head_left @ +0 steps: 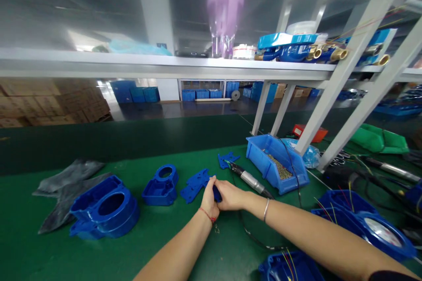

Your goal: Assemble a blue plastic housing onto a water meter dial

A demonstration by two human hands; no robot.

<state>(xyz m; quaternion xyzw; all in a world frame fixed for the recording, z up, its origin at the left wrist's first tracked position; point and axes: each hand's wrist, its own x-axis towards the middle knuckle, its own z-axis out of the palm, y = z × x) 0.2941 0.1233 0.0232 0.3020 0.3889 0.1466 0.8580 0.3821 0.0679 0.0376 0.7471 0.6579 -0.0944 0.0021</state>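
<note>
My left hand and right hand both pinch a small blue part mid-worktop, beside the flat plates. It's tiny; a loosened pinch could drop it among the screwdriver and cable.

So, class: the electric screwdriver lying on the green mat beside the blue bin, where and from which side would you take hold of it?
Probably the silver barrel of the electric screwdriver, taken from above. It lies flat and slanted on the green mat, its dark tip toward the flat blue plates and its cable trailing off the rear end. The blue bin crowds its far side, so the near side is freer.
</note>
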